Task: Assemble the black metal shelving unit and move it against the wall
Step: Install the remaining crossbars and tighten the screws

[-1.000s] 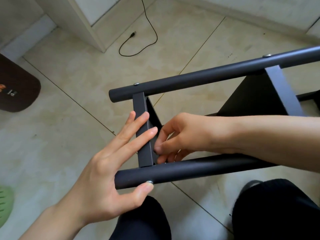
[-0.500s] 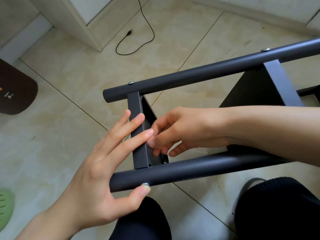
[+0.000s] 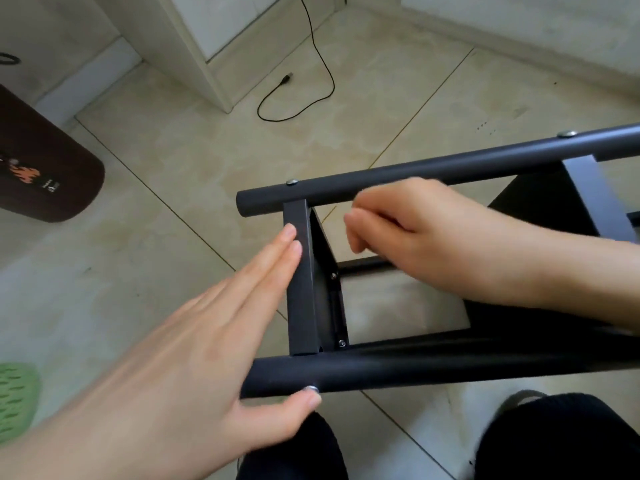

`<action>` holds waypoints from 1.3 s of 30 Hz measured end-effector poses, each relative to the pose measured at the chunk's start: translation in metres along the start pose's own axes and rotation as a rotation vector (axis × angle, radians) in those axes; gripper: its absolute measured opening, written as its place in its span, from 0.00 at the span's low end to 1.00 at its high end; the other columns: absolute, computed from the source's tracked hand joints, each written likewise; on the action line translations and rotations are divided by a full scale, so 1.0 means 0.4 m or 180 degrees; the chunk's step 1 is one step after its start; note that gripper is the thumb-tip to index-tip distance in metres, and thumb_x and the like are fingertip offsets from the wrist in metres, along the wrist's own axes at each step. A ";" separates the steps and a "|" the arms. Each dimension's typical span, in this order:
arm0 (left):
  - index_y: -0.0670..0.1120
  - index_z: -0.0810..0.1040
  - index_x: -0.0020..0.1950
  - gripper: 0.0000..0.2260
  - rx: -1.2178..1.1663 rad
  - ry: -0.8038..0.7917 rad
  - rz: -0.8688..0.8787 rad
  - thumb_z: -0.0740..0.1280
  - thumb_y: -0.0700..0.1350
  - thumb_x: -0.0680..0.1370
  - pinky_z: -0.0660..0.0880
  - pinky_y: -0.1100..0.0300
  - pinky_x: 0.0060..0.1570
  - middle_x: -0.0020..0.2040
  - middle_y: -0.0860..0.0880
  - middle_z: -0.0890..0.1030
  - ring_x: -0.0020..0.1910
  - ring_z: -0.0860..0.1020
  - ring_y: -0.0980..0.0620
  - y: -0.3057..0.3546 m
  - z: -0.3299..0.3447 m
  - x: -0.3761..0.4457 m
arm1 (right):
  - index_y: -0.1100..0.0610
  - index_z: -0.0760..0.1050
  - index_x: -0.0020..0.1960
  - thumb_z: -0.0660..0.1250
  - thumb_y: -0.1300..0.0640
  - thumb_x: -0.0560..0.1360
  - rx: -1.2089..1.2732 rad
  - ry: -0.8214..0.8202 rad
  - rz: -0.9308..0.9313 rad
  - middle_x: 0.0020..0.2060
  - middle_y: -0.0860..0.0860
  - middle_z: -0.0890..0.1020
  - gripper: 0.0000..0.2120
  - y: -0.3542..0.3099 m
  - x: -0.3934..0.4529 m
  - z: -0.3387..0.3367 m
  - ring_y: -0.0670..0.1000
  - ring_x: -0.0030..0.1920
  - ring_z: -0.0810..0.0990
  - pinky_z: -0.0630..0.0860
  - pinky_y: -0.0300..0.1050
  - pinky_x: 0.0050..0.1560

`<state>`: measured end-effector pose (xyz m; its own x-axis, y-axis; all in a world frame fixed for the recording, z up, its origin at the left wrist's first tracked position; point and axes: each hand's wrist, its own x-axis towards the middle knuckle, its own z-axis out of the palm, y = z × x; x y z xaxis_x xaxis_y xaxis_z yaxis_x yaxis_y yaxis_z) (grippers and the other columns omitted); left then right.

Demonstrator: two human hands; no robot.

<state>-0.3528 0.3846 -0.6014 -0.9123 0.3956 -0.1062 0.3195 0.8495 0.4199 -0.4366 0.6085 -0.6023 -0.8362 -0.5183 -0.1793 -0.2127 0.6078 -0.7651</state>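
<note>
The black metal shelving unit lies on its side over my lap, its upper tube (image 3: 433,169) and lower tube (image 3: 415,368) joined by a shelf's end panel (image 3: 301,306). Two small screws (image 3: 333,276) show on the panel's inner face. My left hand (image 3: 194,358) presses straight fingers flat against the panel's outer face, and its thumb touches the lower tube beside a screw head (image 3: 311,388). My right hand (image 3: 415,230) hovers between the tubes just under the upper one with curled fingers. Nothing shows in that hand. A second shelf (image 3: 585,192) sits further right.
A black cable (image 3: 311,81) lies on the tiled floor by a white cabinet corner (image 3: 204,57). A brown mat (image 3: 41,161) is at the left and a green perforated thing (image 3: 17,396) at the lower left. My knees in black trousers (image 3: 554,441) are below. The wall's baseboard (image 3: 519,39) runs along the top right.
My right hand has lifted from the panel's inner screws up toward the upper tube. My left hand's fingers have slid off the panel's front to its outer edge.
</note>
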 end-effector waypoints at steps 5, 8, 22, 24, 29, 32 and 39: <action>0.63 0.58 0.73 0.34 -0.0464 -0.0053 -0.1062 0.67 0.68 0.71 0.73 0.62 0.58 0.72 0.74 0.59 0.64 0.70 0.71 0.025 0.006 -0.009 | 0.54 0.62 0.35 0.54 0.55 0.83 -0.0565 0.1055 -0.0711 0.28 0.47 0.66 0.18 -0.076 0.067 -0.020 0.52 0.32 0.66 0.63 0.50 0.37; 0.61 0.69 0.53 0.25 -0.0117 -0.0479 -0.0872 0.55 0.75 0.64 0.74 0.63 0.41 0.53 0.69 0.69 0.48 0.75 0.62 0.057 -0.013 -0.041 | 0.56 0.63 0.38 0.54 0.55 0.83 -0.1065 0.0913 -0.0732 0.34 0.48 0.68 0.15 -0.119 0.126 -0.004 0.55 0.39 0.67 0.69 0.53 0.41; 0.51 0.73 0.32 0.36 -0.0575 0.0222 -0.0943 0.45 0.81 0.67 0.70 0.54 0.30 0.27 0.54 0.75 0.29 0.74 0.54 0.063 0.042 -0.028 | 0.60 0.73 0.39 0.54 0.67 0.73 -0.0976 0.0251 0.0885 0.28 0.56 0.80 0.10 -0.114 0.254 0.009 0.56 0.24 0.82 0.78 0.44 0.33; 0.49 0.65 0.24 0.35 -0.0454 0.0845 -0.0994 0.41 0.75 0.73 0.62 0.56 0.26 0.22 0.53 0.71 0.25 0.71 0.53 0.084 0.059 -0.021 | 0.61 0.73 0.39 0.53 0.67 0.73 -0.0872 0.0151 0.0975 0.20 0.54 0.79 0.11 -0.098 0.256 0.013 0.54 0.23 0.82 0.79 0.44 0.35; 0.51 0.52 0.25 0.25 -0.0108 0.1681 -0.1147 0.47 0.57 0.82 0.55 0.60 0.25 0.19 0.53 0.58 0.22 0.63 0.41 0.098 0.103 -0.005 | 0.59 0.70 0.35 0.55 0.65 0.73 -0.1131 0.0120 0.0615 0.20 0.52 0.77 0.11 -0.081 0.255 0.023 0.55 0.23 0.76 0.69 0.42 0.30; 0.48 0.61 0.25 0.26 -0.0360 0.1991 -0.1215 0.49 0.54 0.82 0.65 0.51 0.23 0.20 0.45 0.68 0.23 0.68 0.36 0.093 0.123 -0.013 | 0.56 0.62 0.36 0.55 0.62 0.77 -0.1624 0.0378 0.0061 0.31 0.53 0.70 0.11 -0.066 0.227 0.041 0.56 0.29 0.67 0.58 0.45 0.29; 0.40 0.70 0.25 0.30 -0.0599 0.2260 -0.1384 0.50 0.54 0.82 0.69 0.42 0.24 0.21 0.43 0.70 0.24 0.70 0.34 0.088 0.153 -0.013 | 0.57 0.59 0.47 0.52 0.58 0.82 -0.2213 0.0794 -0.0612 0.28 0.52 0.64 0.06 -0.058 0.186 0.060 0.57 0.25 0.60 0.49 0.48 0.28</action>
<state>-0.3211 0.4337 -0.6413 -0.9084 -0.3183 0.2710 -0.0870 0.7781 0.6221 -0.4819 0.5413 -0.6126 -0.8242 -0.5521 0.1260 -0.5663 0.8024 -0.1882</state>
